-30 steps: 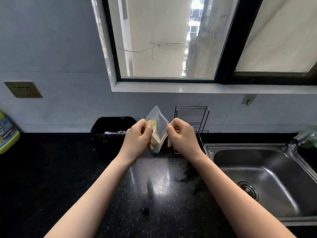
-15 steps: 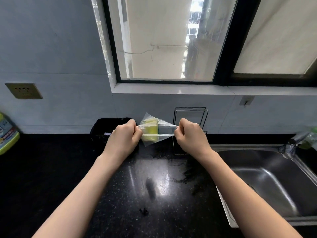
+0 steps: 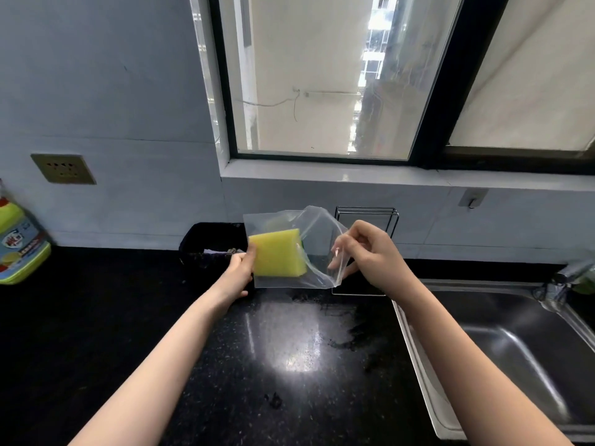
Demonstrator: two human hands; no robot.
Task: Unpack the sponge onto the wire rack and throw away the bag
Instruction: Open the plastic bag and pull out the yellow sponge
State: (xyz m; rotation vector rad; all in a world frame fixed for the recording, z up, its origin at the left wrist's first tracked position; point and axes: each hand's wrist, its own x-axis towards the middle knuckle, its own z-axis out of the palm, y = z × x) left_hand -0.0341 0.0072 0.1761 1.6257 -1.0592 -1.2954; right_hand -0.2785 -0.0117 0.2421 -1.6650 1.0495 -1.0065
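Observation:
A yellow sponge (image 3: 277, 252) with a green edge sits inside a clear plastic bag (image 3: 318, 239), held up above the black counter. My left hand (image 3: 240, 272) pinches the bag's left side against the sponge. My right hand (image 3: 370, 252) grips the bag's right edge, where the plastic is pulled apart. A wire rack (image 3: 370, 214) stands against the wall just behind the bag and my right hand, mostly hidden by them. A black bin (image 3: 206, 243) with a dark liner stands behind my left hand.
A steel sink (image 3: 515, 355) with a tap (image 3: 563, 281) fills the right side. A green and yellow bottle (image 3: 19, 249) stands at the far left by the wall. The black counter (image 3: 283, 349) shines below the hands. A window ledge (image 3: 354, 175) runs above.
The hands have pulled apart and the bag has spread wide. The sponge now faces me flat on the left side. My right hand has shifted right along the bag's edge.

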